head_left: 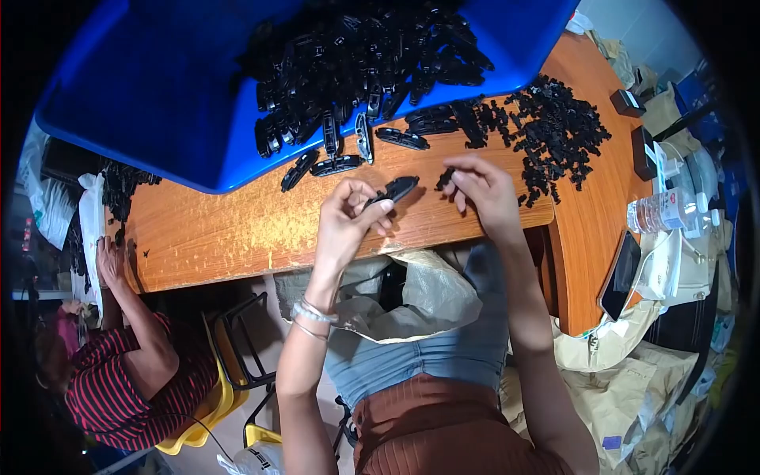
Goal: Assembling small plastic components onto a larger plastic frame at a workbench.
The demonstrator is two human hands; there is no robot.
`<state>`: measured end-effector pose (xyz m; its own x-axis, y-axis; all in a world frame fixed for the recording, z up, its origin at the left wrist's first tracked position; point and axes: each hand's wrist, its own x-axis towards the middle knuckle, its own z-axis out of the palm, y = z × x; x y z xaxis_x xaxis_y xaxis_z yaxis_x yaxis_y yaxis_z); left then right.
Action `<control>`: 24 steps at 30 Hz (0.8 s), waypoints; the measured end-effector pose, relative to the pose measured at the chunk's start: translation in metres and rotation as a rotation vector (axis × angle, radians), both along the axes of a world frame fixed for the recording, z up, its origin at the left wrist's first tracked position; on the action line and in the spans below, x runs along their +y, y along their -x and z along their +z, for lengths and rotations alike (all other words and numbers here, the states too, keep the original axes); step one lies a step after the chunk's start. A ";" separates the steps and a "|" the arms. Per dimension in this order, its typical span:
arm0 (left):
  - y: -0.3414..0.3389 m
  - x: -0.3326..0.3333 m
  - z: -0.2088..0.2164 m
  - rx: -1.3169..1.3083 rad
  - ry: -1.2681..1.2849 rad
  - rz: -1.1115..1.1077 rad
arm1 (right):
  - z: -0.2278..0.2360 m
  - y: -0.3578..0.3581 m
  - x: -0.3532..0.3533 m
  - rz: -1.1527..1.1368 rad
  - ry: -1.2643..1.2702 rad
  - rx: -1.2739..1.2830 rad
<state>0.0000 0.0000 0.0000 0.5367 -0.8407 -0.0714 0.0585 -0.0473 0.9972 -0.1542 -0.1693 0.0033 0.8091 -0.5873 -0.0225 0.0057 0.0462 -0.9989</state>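
Note:
My left hand (345, 223) is closed round a long black plastic part (401, 188) with a curved, pointed end, its thumb lying along the near side. To its right, my right hand (492, 198) pinches a small black plastic piece (445, 179) between thumb and fingertips, a short way apart from the long part. Both hands are above the front of the wooden table (237, 214). Beyond them lie several loose long black parts (336, 165). A heap of small black pieces (558, 131) spreads over the table at the right.
A blue bin (182, 162) full of black parts tips toward me at the back. An open sack (447, 305) hangs below the table edge over my lap. A phone (621, 273) and a plastic bottle (657, 212) are at the right. Another person's hand (109, 261) works at the left end.

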 end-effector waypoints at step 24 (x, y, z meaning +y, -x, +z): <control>0.059 0.028 0.021 0.143 0.051 0.108 | 0.020 0.016 0.081 -0.118 0.137 0.007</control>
